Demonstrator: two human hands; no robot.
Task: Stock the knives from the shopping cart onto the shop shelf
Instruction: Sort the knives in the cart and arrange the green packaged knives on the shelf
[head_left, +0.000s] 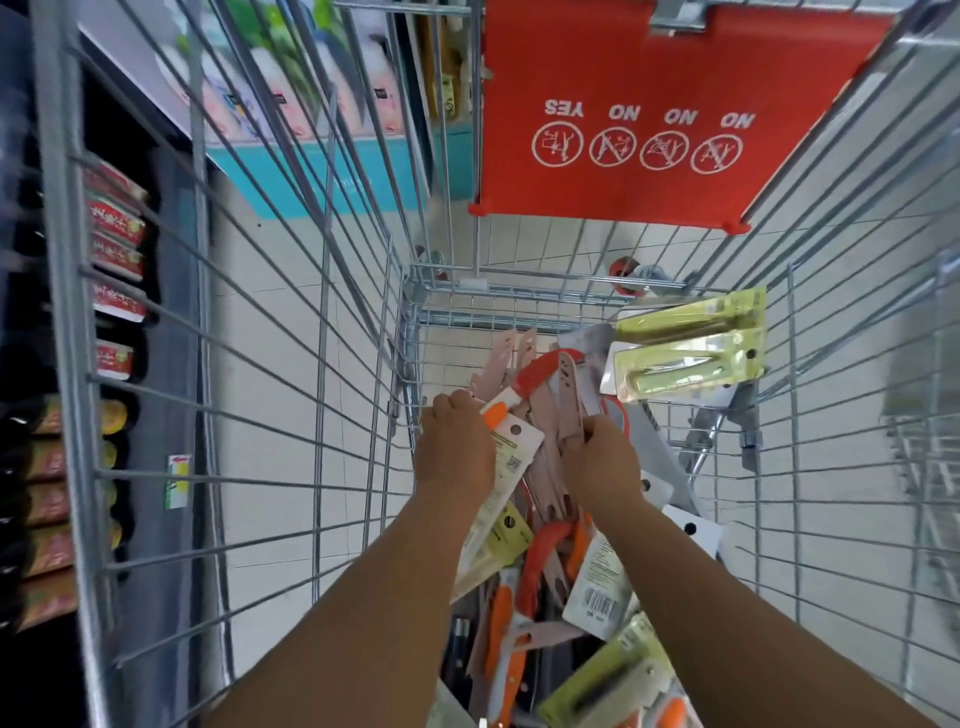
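Many packaged knives (540, 519) still fill the shopping cart (249, 364) in the lower centre of the frame, so stocking looks barely begun. Both hands reach in: left hand (457, 447) grips a carded knife (506, 452), right hand (602, 457) pinches pink-sheathed ones (569, 389).

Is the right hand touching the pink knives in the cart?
Touching. The head view shows the right hand with fingers curled round the bundle of pink knives, no gap between them.

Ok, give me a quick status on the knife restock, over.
Left hand and right hand both down in the cart, gripping packaged knives. Pile unsorted, none on the shelf yet. Nothing blocking.
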